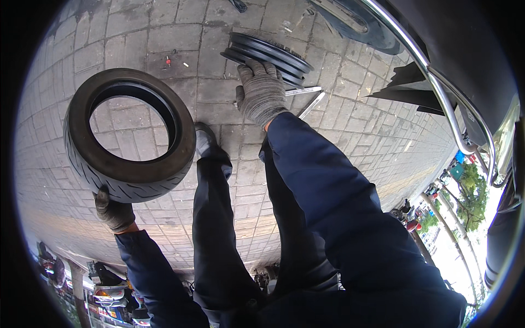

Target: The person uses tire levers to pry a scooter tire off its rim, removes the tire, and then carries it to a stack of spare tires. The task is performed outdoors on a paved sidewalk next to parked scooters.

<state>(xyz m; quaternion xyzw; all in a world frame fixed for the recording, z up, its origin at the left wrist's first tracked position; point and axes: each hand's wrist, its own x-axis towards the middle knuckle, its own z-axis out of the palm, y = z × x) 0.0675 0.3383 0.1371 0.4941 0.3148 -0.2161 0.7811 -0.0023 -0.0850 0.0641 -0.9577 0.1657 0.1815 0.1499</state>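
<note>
A black tyre [131, 176] is on the left, its round opening facing up and paving showing through it. My left hand [114, 212], in a grey knitted glove, grips its near edge with the thumb against the tread. Further off to the right, a black wheel rim [268, 54] lies tilted on the ground. My right hand [261, 90], gloved too, reaches to the rim's near edge with fingers stretched out and slightly apart. Its palm side is hidden. Beside it lie two silver metal bars [310, 105], partly covered by the hand and sleeve.
Grey paving bricks [229, 113] cover the ground, with a small red object [168, 61] beyond the tyre. A vehicle's chrome tube [440, 90] and dark body panels rise at the right. Another wheel [363, 27] stands at the far right. My shoe [204, 141] is close to the tyre.
</note>
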